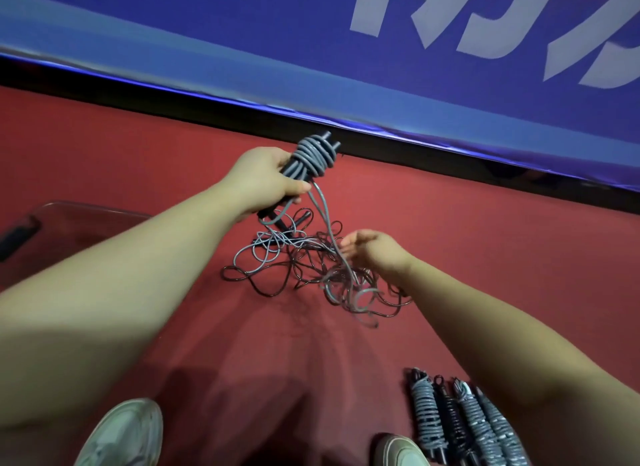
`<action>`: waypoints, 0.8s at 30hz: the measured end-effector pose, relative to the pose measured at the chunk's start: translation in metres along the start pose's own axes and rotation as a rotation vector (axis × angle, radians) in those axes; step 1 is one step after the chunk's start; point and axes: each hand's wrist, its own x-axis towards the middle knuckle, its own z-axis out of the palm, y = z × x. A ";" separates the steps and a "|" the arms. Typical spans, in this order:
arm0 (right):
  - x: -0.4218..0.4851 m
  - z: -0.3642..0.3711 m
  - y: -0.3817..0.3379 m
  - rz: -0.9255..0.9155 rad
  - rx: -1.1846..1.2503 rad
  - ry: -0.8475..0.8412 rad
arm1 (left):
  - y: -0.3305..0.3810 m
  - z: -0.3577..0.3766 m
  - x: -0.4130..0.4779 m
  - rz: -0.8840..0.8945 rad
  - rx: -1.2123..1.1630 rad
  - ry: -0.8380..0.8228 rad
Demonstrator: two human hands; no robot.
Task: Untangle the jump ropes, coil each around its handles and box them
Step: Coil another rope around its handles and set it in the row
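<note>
Glossy plastic-coated ropes [311, 268] lie on matt red carpet [485, 257].

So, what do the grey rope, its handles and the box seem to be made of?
The grey rope: probably plastic-coated cord, slightly glossy, holding springy loops. The handles: matte black, likely plastic or foam. The box: clear plastic; red floor shows through.

Only lettering in view: big white characters [450, 25] on the blue banner [225, 49], at 1 o'clock. They are cropped by the frame edge and tilted, so can't be read.
</note>
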 end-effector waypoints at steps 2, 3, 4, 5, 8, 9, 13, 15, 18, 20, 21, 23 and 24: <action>0.006 0.005 -0.015 -0.122 -0.019 0.187 | 0.006 0.005 0.000 0.053 0.046 -0.006; 0.007 0.009 -0.022 -0.197 -0.027 0.195 | 0.010 0.007 0.001 0.077 0.062 -0.007; 0.006 0.012 -0.028 -0.286 -0.020 0.117 | 0.013 0.009 0.001 0.098 0.082 -0.004; 0.005 0.017 -0.034 -0.358 0.013 -0.008 | 0.015 0.010 0.002 0.119 0.110 0.002; 0.000 0.037 -0.037 -0.424 0.120 -0.259 | 0.022 0.007 0.002 0.156 0.183 0.019; -0.001 0.043 -0.038 -0.434 0.155 -0.248 | 0.022 0.004 0.002 0.160 0.190 0.019; -0.004 0.038 -0.039 -0.422 0.086 -0.078 | 0.016 -0.013 0.004 0.142 0.294 0.100; -0.007 0.026 -0.031 -0.412 -0.260 -0.030 | 0.010 -0.027 0.008 0.137 0.436 0.222; -0.012 0.004 -0.008 -0.405 -0.730 0.033 | -0.007 -0.049 0.012 0.075 0.484 0.365; -0.017 -0.006 -0.006 -0.419 -0.757 0.058 | -0.021 -0.049 0.012 0.035 0.539 0.336; -0.018 -0.008 -0.008 -0.425 -0.772 0.085 | -0.027 -0.046 0.012 0.027 0.572 0.322; -0.020 -0.011 -0.012 -0.443 -0.891 0.148 | -0.034 -0.038 0.015 0.028 0.614 0.310; -0.021 -0.011 -0.014 -0.470 -0.983 0.174 | -0.036 -0.035 0.016 0.026 0.635 0.298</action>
